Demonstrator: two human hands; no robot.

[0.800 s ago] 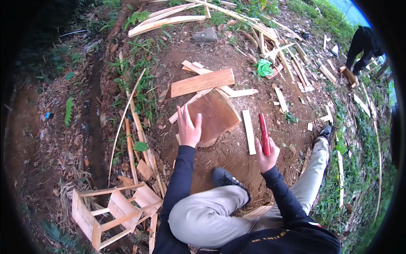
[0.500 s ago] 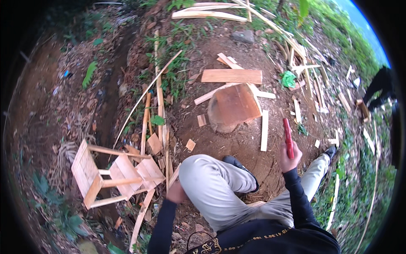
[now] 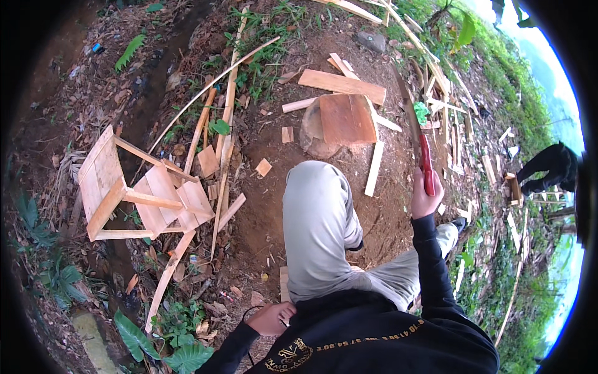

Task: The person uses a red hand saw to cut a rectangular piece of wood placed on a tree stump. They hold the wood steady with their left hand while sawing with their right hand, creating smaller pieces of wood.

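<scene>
pass: bare soil (image 3: 261, 206) between knee (image 3: 314, 187) and long wood strips (image 3: 230, 100) | blocked: knee before stump (image 3: 311, 136); red-handled blade (image 3: 425, 151) right of it; wooden frame (image 3: 156, 210) far left

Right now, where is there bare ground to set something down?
Bare dirt lies between the short offcut and the bent knee, below the small square block. Another patch lies between the narrow slat and the right hand. Crowded: beyond the stump, with boards, and past the red-handled saw, among wood strips.
</scene>
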